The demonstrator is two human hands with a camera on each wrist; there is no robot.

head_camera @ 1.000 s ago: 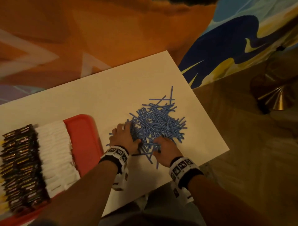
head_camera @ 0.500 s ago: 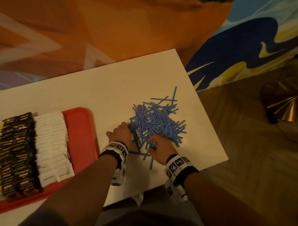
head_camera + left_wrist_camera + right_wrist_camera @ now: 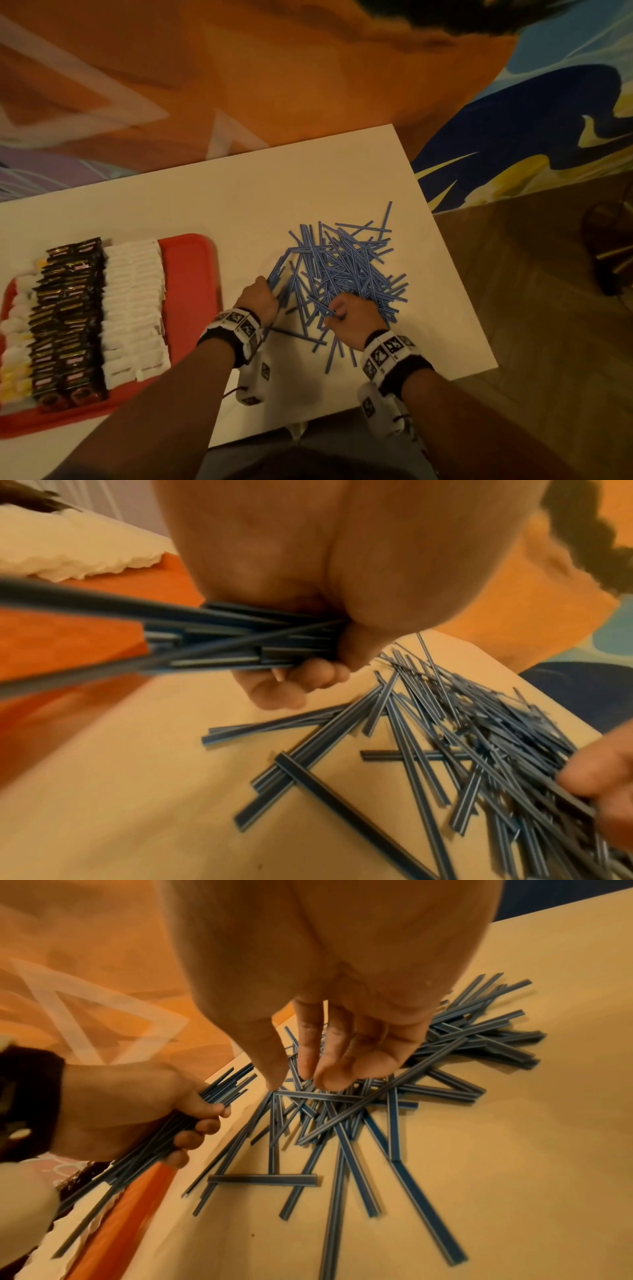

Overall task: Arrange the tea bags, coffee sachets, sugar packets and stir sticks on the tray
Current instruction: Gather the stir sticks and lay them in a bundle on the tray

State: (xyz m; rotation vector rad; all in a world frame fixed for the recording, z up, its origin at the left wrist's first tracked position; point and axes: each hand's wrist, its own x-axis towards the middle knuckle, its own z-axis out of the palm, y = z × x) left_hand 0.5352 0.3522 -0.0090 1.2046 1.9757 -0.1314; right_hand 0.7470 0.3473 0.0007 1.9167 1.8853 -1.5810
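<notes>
A loose pile of blue stir sticks (image 3: 346,270) lies on the white table (image 3: 205,205), right of the red tray (image 3: 191,274). My left hand (image 3: 260,301) grips a bundle of stir sticks (image 3: 240,647) at the pile's left edge, with their ends pointing toward the tray. My right hand (image 3: 349,315) reaches down onto the near side of the pile. Its fingertips (image 3: 329,1083) touch the sticks, with the thumb close beside them. On the tray lie rows of dark coffee sachets (image 3: 68,318), white sugar packets (image 3: 133,308) and pale tea bags (image 3: 13,335).
The table's right edge (image 3: 455,274) and near edge (image 3: 376,401) run close to the pile, with wooden floor (image 3: 548,342) beyond. A patterned orange and blue rug (image 3: 308,85) lies past the far edge. The tray's right strip is bare red.
My left hand has closed round a bundle and lifted it slightly at the pile's left edge. The right hand has shifted a little on the pile's near side. The camera view has drifted.
</notes>
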